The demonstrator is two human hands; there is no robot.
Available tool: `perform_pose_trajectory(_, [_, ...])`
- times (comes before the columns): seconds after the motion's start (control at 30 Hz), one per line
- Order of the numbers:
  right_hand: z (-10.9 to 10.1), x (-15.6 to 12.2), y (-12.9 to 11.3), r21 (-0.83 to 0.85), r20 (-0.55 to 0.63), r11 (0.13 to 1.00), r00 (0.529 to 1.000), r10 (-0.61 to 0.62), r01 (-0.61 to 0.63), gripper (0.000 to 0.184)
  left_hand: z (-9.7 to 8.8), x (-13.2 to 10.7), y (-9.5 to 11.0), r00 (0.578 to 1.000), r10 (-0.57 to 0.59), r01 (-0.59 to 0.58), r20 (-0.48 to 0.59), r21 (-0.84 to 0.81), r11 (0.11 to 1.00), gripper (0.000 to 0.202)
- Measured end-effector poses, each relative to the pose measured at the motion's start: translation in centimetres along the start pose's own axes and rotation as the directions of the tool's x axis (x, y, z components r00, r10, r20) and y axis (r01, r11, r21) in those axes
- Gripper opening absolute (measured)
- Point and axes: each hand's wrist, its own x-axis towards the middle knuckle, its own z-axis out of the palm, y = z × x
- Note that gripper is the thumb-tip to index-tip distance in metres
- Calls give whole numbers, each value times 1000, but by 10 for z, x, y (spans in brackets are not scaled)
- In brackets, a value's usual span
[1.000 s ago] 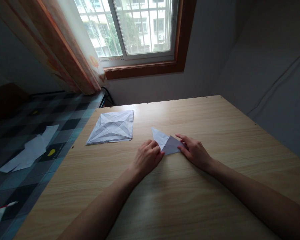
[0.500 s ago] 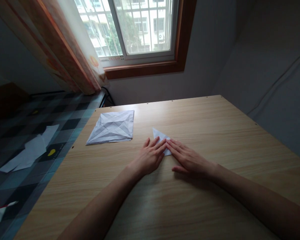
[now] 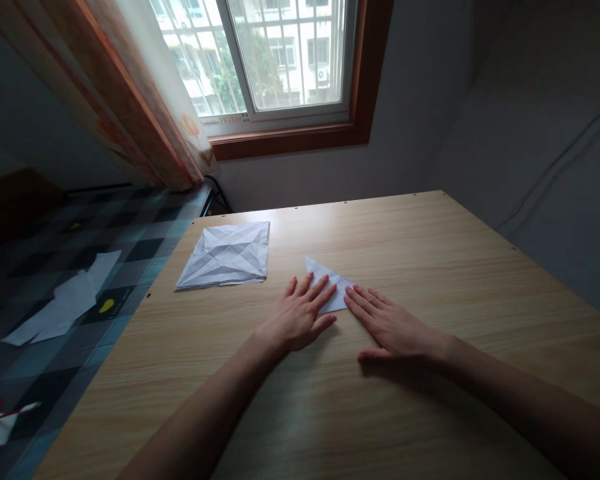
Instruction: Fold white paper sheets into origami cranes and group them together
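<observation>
Both hands, left point(image 3: 300, 313) and right point(image 3: 387, 323), are lying flat with fingers spread, pressing a folded paper point(image 3: 330, 285) onto the bench point(image 3: 430, 253), gripping nothing.

The near edge of the folded paper point(image 3: 326, 273) lies hidden beneath the flat left hand point(image 3: 300, 319).

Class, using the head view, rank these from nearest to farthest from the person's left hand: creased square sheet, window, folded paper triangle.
1. The folded paper triangle: touching, under the fingers of the left hand.
2. The creased square sheet: flat on the table, to the hand's left and farther back.
3. The window: in the wall beyond the table's far edge.
</observation>
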Motion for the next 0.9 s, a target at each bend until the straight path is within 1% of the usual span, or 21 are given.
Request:
perform_pose_trajectory(0.13, [-3, -16, 4, -5, -23, 1000, 999, 24, -24, 98, -2, 1, 1, 1000, 0, 0, 12, 3, 1000, 60])
perform_pose_trajectory(0.23, [-5, -28, 8, -12, -27, 1000, 999, 29, -29, 94, -4, 1, 1, 1000, -7, 7, 22, -2, 1000, 61])
perform_pose_trajectory(0.37, [-9, -42, 11, -73, -27, 996, 999, 45, -47, 87, -6, 1, 1, 999, -9, 10, 38, -6, 1000, 61])
perform_pose_trajectory(0.43, [-13, -44, 11, -116, -34, 992, 998, 48, -52, 80, -6, 1, 0, 999, -8, 8, 42, -8, 1000, 61])
perform_pose_trajectory(0.47, [-15, -44, 10, -138, -41, 989, 998, 51, -56, 73, -6, 1, 0, 999, -6, 7, 41, -9, 1000, 62])
perform_pose_trajectory(0.57, [-23, -35, 9, -205, -87, 977, 995, 39, -56, 47, -5, 1, 0, 999, 1, -1, 35, -10, 1000, 62])
perform_pose_trajectory(0.63, [-28, -25, 9, -244, -128, 970, 992, -17, -15, 34, -4, 0, 0, 1000, 6, -6, 21, -11, 1000, 62])
perform_pose_trajectory(0.73, [-32, -8, 10, -272, -142, 960, 984, -105, 63, 28, -4, -1, 0, 1000, 13, -13, 8, -11, 1000, 62])
perform_pose_trajectory(0.8, [-34, 3, 9, -310, -116, 944, 982, -152, 109, 27, -4, -2, -1, 1000, 22, -22, 6, -13, 1000, 62])
perform_pose_trajectory(0.9, [-34, 14, 6, -405, -56, 898, 975, -215, 175, 20, -2, -2, -2, 1000, 30, -30, -5, -14, 999, 63])
